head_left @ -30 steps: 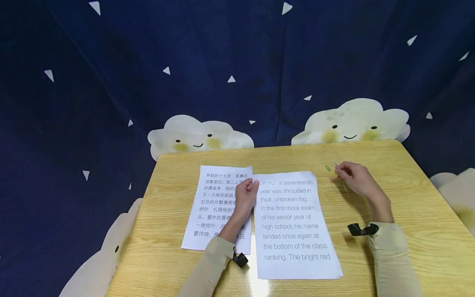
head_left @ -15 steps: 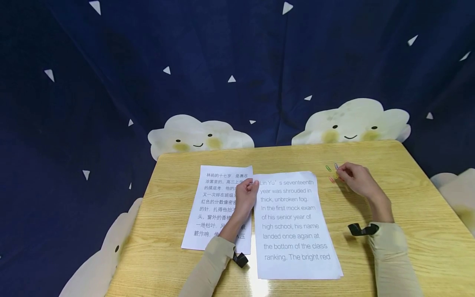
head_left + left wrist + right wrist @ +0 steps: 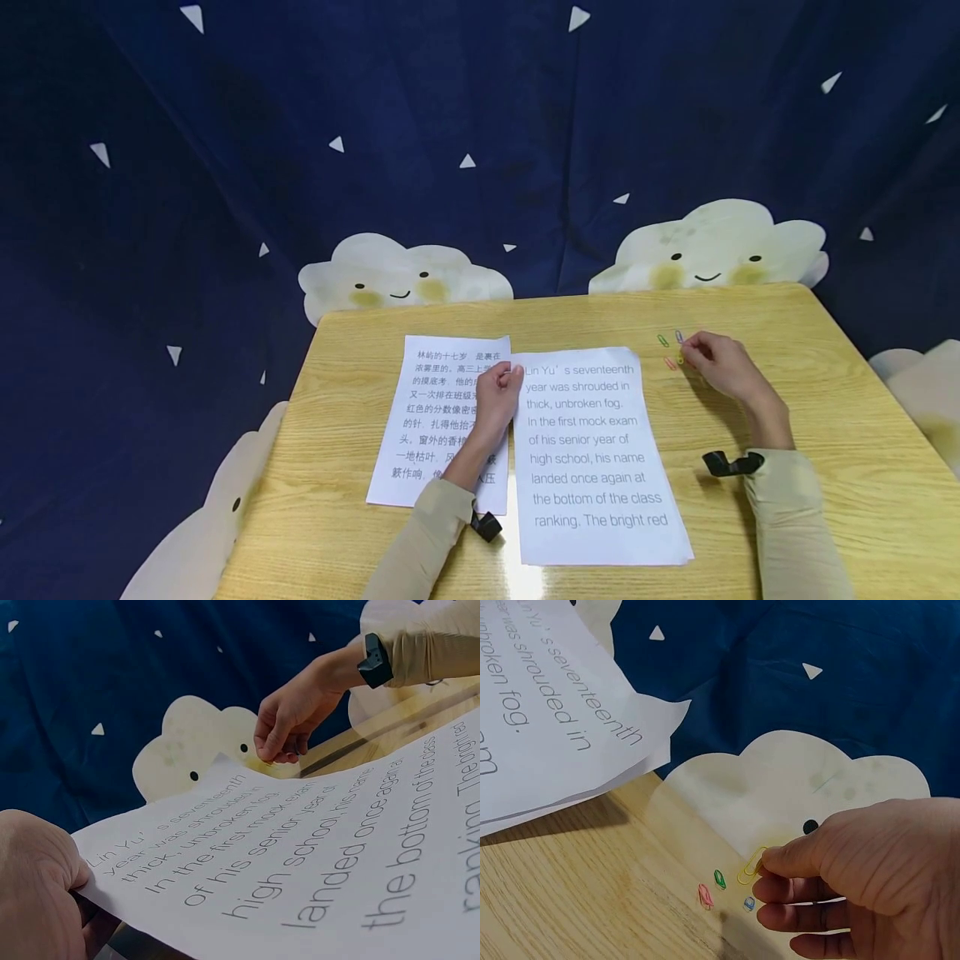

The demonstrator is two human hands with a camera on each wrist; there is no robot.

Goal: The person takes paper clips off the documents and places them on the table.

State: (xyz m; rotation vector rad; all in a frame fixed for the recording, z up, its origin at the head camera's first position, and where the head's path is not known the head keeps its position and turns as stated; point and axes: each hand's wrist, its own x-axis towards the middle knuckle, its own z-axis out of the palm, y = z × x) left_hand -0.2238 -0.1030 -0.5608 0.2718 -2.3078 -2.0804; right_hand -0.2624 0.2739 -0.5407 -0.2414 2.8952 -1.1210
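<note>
My left hand point(image 3: 498, 396) pinches the top left corner of a stack of sheets printed in English point(image 3: 592, 450), between thumb and fingers. In the left wrist view that corner is raised, and the sheets slope away from the hand. Over at the right, my right hand point(image 3: 723, 367) pinches a yellow paper clip point(image 3: 748, 871) between thumb and forefinger, just above the table. Close to those fingertips lie a green paper clip point(image 3: 720, 879), a pink one point(image 3: 705, 895) and a blue-purple one point(image 3: 749, 904).
Sheets printed in Chinese point(image 3: 427, 408) lie on the wooden table point(image 3: 322, 467), left of the English stack and partly under my left forearm. Behind the table's far edge hangs a dark blue curtain point(image 3: 420, 108) with clouds and white triangles.
My right hand has drawn back slightly toward the lower right, so the yellow paper clip and the pink one show more. My left hand and the sheets stay in place.
</note>
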